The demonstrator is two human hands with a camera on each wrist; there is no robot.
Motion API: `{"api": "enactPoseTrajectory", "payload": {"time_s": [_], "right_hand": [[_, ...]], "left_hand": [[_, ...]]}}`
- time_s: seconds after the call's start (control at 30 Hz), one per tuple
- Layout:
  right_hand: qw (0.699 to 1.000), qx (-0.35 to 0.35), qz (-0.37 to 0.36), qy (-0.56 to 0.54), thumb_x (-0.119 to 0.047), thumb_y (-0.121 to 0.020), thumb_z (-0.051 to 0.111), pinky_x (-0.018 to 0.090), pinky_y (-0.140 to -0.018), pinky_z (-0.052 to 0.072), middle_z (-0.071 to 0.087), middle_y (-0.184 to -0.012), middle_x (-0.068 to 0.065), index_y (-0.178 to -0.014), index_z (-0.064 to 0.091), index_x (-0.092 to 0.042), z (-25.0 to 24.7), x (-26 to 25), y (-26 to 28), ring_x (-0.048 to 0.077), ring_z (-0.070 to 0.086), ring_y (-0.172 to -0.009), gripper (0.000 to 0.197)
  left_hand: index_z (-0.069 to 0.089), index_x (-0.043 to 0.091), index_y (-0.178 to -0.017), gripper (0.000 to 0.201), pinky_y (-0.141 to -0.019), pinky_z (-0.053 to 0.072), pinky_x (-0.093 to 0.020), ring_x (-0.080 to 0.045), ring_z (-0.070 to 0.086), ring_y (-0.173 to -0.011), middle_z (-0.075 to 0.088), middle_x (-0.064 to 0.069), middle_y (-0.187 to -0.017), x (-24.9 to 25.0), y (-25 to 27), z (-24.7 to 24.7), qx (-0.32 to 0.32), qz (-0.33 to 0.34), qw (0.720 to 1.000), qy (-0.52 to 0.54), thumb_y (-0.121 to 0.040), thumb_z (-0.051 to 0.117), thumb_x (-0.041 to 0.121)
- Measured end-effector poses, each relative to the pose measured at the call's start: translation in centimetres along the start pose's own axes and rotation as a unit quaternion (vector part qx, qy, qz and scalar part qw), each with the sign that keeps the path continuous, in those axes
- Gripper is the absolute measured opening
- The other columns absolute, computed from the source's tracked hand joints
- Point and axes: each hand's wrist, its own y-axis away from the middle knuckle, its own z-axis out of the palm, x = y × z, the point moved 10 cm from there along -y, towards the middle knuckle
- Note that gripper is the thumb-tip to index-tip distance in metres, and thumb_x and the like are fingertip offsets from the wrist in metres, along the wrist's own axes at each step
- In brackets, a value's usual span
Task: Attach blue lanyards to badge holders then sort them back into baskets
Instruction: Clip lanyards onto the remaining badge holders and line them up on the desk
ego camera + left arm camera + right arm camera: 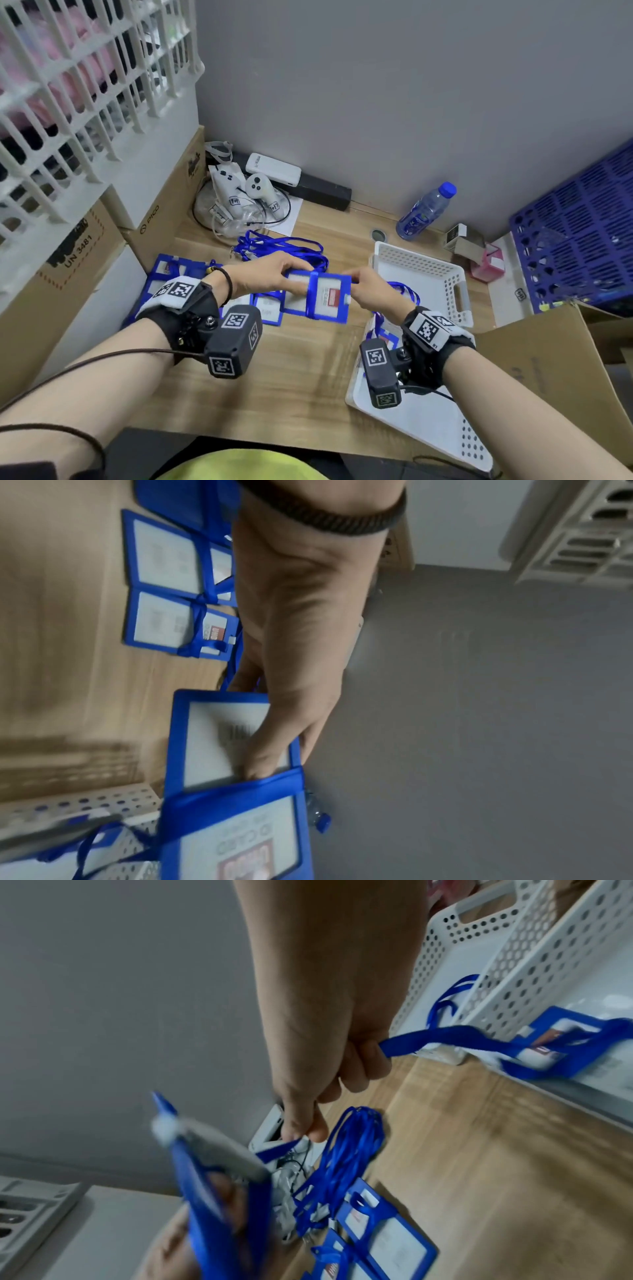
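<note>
While both hands hover above the table [301, 383], a lanyard-wrapped holder [317, 296] hangs between them.
Left hand [270, 274] pinches the holder's end; right hand [371, 286] grips the lanyard [441, 1038], just beside the basket [455, 274].

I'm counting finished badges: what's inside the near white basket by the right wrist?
The near white basket holds at least one blue badge holder wrapped in lanyard. The right arm covers part of the basket, so an exact count isn't possible.

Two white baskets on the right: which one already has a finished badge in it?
The near white basket, by the right wrist: a badge holder with lanyard lies in it. The far white basket, beside the water bottle, shows only bare floor.
</note>
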Motion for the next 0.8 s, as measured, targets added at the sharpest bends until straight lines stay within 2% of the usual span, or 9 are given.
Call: {"api": "enactPoseTrajectory", "payload": {"time_s": [0.07, 0.17, 0.27, 0.37, 0.43, 0.5, 0.63, 0.73, 0.8], "right_hand": [[1.000, -0.014, -0.014, 0.005, -0.010, -0.096, 0.048, 0.011, -0.043, 0.026, 0.044, -0.051, -0.012, -0.073, 0.061, -0.011, 0.8, -0.4, 0.6, 0.002, 0.034, -0.036, 0.027], [0.999, -0.050, -0.012, 0.012, -0.024, -0.102, 0.038, 0.013, -0.041, 0.030, 0.038, -0.056, -0.005, -0.072, 0.053, -0.017, 2.6, -1.0, 1.0, 0.004, 0.034, -0.038, 0.034], [0.997, -0.072, -0.022, 0.008, -0.027, -0.102, 0.037, 0.013, -0.043, 0.031, 0.035, -0.059, -0.002, -0.079, 0.056, -0.013, 3.3, -1.9, 1.3, 0.003, 0.033, -0.040, 0.033], [0.994, -0.085, -0.054, 0.041, -0.023, -0.100, 0.040, 0.017, -0.050, 0.030, 0.038, -0.054, -0.009, -0.075, 0.058, -0.012, 3.2, -3.4, 1.6, 0.005, 0.033, -0.045, 0.033], [0.994, -0.071, -0.072, 0.037, -0.020, -0.099, 0.044, 0.016, -0.050, 0.029, 0.041, -0.043, -0.012, -0.068, 0.057, -0.012, 2.4, -4.1, 1.5, 0.004, 0.036, -0.043, 0.035], [0.995, -0.051, -0.081, 0.027, -0.023, -0.098, 0.049, 0.014, -0.049, 0.029, 0.043, -0.044, -0.012, -0.066, 0.060, -0.008, 1.5, -4.3, 1.1, 0.003, 0.037, -0.041, 0.037], [0.996, -0.024, -0.078, 0.032, -0.031, -0.095, 0.055, 0.018, -0.051, 0.028, 0.043, -0.049, -0.009, -0.061, 0.059, -0.013, 0.1, -3.7, 0.2, 0.004, 0.035, -0.045, 0.039], [0.997, -0.020, -0.065, 0.034, -0.031, -0.094, 0.057, 0.012, -0.049, 0.029, 0.044, -0.041, -0.014, -0.061, 0.059, -0.012, -0.4, -2.8, -0.1, 0.002, 0.039, -0.043, 0.038], [0.998, -0.028, -0.055, 0.022, -0.033, -0.094, 0.057, 0.013, -0.050, 0.028, 0.043, -0.041, -0.014, -0.059, 0.057, -0.017, -0.1, -2.2, -0.2, 0.002, 0.037, -0.043, 0.039]], "left_hand": [[0.071, 0.028, -0.089, 0.008, -0.067, 0.043, -0.014, -0.001, 0.057, -0.073, 0.066, 0.014, -0.081, 0.2, -0.1, -0.8, 0.036, 0.007, 0.998, 0.050, -0.087, 0.070, 0.020], [0.070, 0.020, -0.098, 0.012, -0.070, 0.049, -0.023, -0.013, 0.064, -0.084, 0.070, -0.001, -0.094, -1.7, -0.7, -2.6, 0.135, -0.046, 0.983, 0.118, -0.087, 0.068, 0.023], [0.066, 0.013, -0.099, 0.010, -0.056, 0.044, -0.018, -0.012, 0.059, -0.072, 0.066, 0.000, -0.085, -3.6, -0.8, -4.0, 0.213, -0.105, 0.971, 0.036, -0.090, 0.063, 0.018], [0.066, 0.015, -0.095, 0.010, -0.059, 0.043, -0.020, -0.011, 0.058, -0.072, 0.065, 0.001, -0.084, -4.5, -1.1, -4.0, 0.226, -0.120, 0.966, -0.040, -0.087, 0.066, 0.019], [0.067, 0.022, -0.091, 0.006, -0.064, 0.042, -0.020, -0.010, 0.057, -0.075, 0.065, 0.006, -0.082, -4.2, -1.6, -3.2, 0.186, -0.111, 0.971, -0.100, -0.085, 0.067, 0.021], [0.066, 0.027, -0.088, 0.005, -0.063, 0.039, -0.018, -0.007, 0.054, -0.072, 0.062, 0.010, -0.078, -3.7, -2.0, -1.5, 0.107, -0.105, 0.978, -0.145, -0.085, 0.067, 0.023], [0.067, 0.025, -0.106, 0.020, -0.070, 0.041, -0.015, 0.005, 0.051, -0.068, 0.062, 0.009, -0.088, -3.3, -1.9, 1.4, -0.032, -0.088, 0.983, -0.155, -0.086, 0.066, 0.028], [0.065, 0.032, -0.090, 0.010, -0.077, 0.043, -0.021, -0.004, 0.055, -0.079, 0.063, 0.005, -0.091, -2.4, -1.3, 2.8, -0.097, -0.065, 0.986, -0.119, -0.079, 0.066, 0.033], [0.064, 0.028, -0.087, 0.008, -0.079, 0.043, -0.022, -0.008, 0.056, -0.086, 0.063, -0.007, -0.100, -1.9, -1.1, 3.1, -0.110, -0.051, 0.988, -0.097, -0.080, 0.067, 0.031]]}}
